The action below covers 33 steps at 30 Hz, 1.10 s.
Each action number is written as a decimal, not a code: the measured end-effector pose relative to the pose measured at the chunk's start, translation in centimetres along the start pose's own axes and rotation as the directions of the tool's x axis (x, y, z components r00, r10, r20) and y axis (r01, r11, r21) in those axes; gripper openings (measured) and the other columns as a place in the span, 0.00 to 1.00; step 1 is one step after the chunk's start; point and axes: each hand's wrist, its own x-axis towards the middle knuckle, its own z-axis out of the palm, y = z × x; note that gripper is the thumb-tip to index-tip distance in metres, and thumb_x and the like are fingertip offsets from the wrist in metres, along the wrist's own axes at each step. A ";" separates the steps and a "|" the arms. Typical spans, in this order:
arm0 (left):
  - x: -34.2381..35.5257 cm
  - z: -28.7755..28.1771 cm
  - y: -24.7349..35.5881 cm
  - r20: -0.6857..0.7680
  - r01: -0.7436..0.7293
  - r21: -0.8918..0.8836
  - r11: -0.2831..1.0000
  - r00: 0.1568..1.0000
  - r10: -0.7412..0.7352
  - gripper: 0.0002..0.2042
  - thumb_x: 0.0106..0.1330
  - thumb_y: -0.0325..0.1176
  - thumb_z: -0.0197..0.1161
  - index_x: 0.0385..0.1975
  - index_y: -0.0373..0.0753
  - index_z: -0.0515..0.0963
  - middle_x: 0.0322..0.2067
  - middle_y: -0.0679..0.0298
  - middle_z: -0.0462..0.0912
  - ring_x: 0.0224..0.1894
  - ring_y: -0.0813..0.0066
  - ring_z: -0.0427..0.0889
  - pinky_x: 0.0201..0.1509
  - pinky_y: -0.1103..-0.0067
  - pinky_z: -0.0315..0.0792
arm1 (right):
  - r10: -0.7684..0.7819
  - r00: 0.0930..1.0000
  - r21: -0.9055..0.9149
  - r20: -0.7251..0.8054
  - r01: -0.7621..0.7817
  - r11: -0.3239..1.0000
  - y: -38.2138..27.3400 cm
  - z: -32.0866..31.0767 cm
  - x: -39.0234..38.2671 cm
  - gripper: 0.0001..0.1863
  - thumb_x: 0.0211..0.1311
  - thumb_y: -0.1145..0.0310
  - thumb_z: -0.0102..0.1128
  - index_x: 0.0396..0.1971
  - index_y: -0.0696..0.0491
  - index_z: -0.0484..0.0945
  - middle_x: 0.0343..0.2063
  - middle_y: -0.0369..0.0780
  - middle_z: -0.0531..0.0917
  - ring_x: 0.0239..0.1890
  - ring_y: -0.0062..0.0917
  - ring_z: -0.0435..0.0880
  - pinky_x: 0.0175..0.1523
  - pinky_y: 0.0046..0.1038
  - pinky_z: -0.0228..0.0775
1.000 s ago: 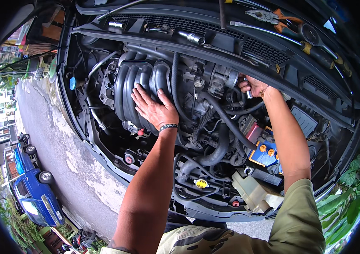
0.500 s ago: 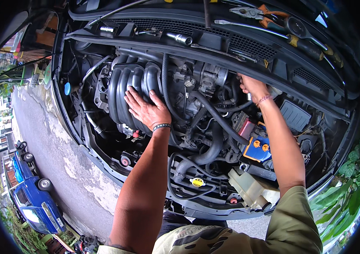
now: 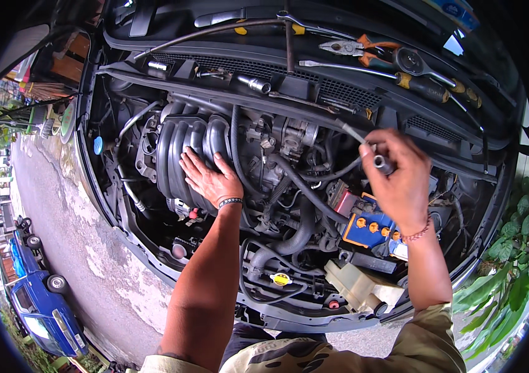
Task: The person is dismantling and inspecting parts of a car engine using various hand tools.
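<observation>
My left hand (image 3: 213,180) lies flat on the ribbed black intake manifold (image 3: 170,146), its fingers spread. Raised over the right side of the engine bay, my right hand (image 3: 401,177) is closed around a socket wrench (image 3: 382,164). The wrench's hollow socket end shows by the thumb, and a thin metal shaft sticks out at the upper left; my fingers hide the rest. Below that hand is the blue and orange battery (image 3: 373,229). The metal throttle body (image 3: 299,132) sits between my two hands.
Pliers (image 3: 364,48), a ratchet (image 3: 410,61), a long screwdriver (image 3: 351,69) and a loose socket (image 3: 254,84) lie along the windshield cowl. A prop rod (image 3: 290,43) stands there. A yellow-marked radiator cap (image 3: 281,279) and a translucent reservoir (image 3: 361,286) are at the front edge.
My right hand has come up out of the gap beside the throttle body and back toward me, bringing the socket wrench into sight. My left hand stays on the manifold. The view has shifted slightly.
</observation>
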 end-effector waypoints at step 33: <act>0.1 -0.6 0.8 0.051 0.011 -0.044 0.999 0.999 -0.009 0.34 0.70 0.48 0.49 0.73 0.40 0.50 0.72 0.51 0.53 0.75 0.55 0.48 0.74 0.53 0.45 | 0.235 0.856 -0.010 0.461 -0.260 0.966 8.1 6.7 -0.3 0.14 0.66 0.60 0.60 0.39 0.55 0.83 0.23 0.41 0.84 0.25 0.29 0.82 0.36 0.31 0.72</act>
